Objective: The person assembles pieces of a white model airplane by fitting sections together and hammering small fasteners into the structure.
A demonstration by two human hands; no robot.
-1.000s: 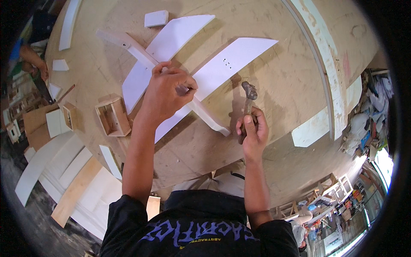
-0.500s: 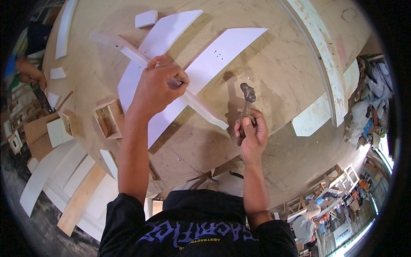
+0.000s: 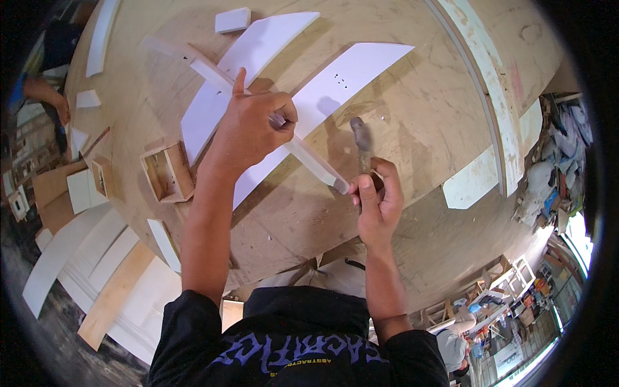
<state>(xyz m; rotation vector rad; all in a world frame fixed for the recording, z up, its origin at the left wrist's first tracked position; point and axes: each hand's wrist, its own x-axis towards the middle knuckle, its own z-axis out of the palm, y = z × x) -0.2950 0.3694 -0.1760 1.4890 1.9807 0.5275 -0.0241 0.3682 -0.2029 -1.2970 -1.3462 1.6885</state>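
Observation:
My right hand [image 3: 379, 200] grips the handle of a hammer [image 3: 362, 135], its dark head raised over the table and slightly blurred. My left hand [image 3: 255, 126] is closed, one finger sticking up, around a short dark, shiny piece [image 3: 277, 120] whose kind I cannot make out. Below that hand a narrow pale strip [image 3: 313, 161] runs slantwise across two white boards. One is the left board [image 3: 271, 42]; the right board [image 3: 354, 71] has a cluster of small dark holes. The strip's near end lies close to my right fingers.
The plywood table [image 3: 412, 122] carries a small white block [image 3: 233, 20], an open wooden box [image 3: 166, 173] and a long curved white piece [image 3: 480, 71] on the right. White panels [image 3: 71, 258] lean at the lower left. Another person's arm [image 3: 48, 95] shows at the far left.
The hammer head has swung left and a little upward. My left hand has shifted slightly right, with one finger now raised.

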